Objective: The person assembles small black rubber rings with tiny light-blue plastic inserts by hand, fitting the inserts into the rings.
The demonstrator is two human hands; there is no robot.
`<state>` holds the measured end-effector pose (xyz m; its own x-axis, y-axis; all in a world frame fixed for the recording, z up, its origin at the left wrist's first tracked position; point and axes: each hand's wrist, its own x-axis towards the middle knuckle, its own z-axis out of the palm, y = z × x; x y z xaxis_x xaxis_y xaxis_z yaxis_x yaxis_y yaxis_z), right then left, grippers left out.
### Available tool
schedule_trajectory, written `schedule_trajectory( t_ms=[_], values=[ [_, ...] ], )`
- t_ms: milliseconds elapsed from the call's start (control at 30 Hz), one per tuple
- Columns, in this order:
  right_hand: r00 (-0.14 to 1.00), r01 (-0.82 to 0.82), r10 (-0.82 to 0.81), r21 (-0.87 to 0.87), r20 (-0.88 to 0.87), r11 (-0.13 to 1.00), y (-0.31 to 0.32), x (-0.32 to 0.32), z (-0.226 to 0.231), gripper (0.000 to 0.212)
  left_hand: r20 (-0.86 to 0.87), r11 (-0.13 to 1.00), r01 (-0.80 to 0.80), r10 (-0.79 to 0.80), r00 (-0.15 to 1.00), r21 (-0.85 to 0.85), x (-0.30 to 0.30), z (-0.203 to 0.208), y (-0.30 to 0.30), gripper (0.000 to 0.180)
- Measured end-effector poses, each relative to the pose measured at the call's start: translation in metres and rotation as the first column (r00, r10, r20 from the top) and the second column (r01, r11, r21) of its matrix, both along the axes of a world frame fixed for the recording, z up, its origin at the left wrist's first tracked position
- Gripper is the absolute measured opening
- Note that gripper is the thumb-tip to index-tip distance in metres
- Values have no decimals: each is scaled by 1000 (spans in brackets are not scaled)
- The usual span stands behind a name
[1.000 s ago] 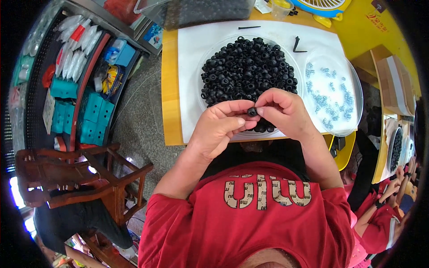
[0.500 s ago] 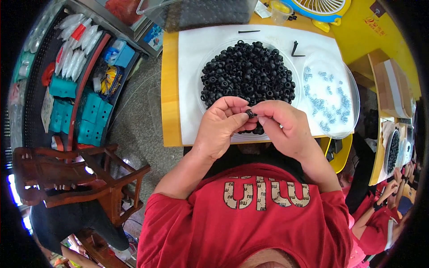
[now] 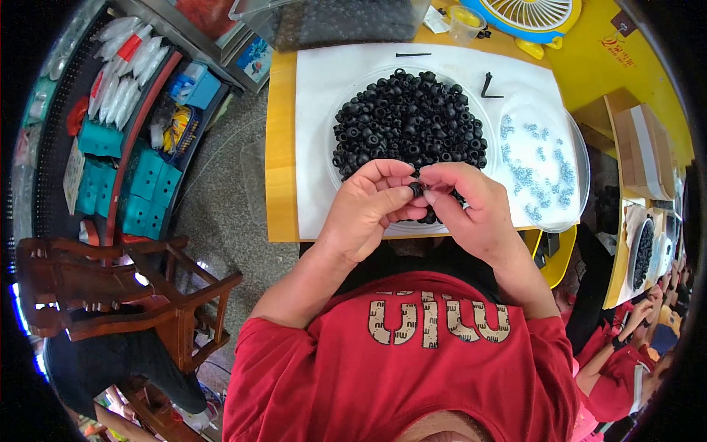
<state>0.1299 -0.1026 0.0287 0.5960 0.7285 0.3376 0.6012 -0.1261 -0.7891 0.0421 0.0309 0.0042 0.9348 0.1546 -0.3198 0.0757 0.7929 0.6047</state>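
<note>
My left hand (image 3: 370,208) pinches a small round black plastic piece with a hole (image 3: 417,189) between thumb and fingertips. Close against it, my right hand (image 3: 475,205) is closed, thumb and forefinger meeting at the piece's right side. Whatever those right fingertips hold is too small to make out. Both hands are over the near rim of a round clear tray, which carries a big heap of similar black pieces (image 3: 409,118). To the right, a clear round dish (image 3: 582,158) has many tiny silvery pieces, seemingly springs, scattered in it.
Two thin black pins (image 3: 412,54), (image 3: 491,86) lie on the white sheet (image 3: 313,147). Behind are a clear bin of black parts (image 3: 346,22) and a blue-yellow fan (image 3: 530,15). A wooden chair (image 3: 184,302) and shelves with teal boxes (image 3: 151,184) are left; people work at right.
The black piece has turned a little in my left fingertips, its hole showing differently. My right forefinger and thumb have shifted slightly around it. The whole view has tilted a touch.
</note>
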Motion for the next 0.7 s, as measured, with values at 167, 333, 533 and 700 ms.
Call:
schedule_trajectory(
  t_ms=[167,333,533,700],
  values=[
    [1000,-7,7,28,7,1000,-1,-1,-2,20,0,1000,20,-20,1000,2,0,-4,0,22],
    [991,45,-42,14,-123,999,-3,2,0,18,-24,999,18,-19,1000,-45,-1,-6,1,22],
    [999,-13,12,-40,-31,999,-4,1,1,18,-29,1000,12,-11,1000,22,-1,-5,-3,22],
    [997,-78,76,-69,-30,995,-3,3,5,19,5,991,-12,12,1000,134,-2,-3,-6,23]
  ],
)
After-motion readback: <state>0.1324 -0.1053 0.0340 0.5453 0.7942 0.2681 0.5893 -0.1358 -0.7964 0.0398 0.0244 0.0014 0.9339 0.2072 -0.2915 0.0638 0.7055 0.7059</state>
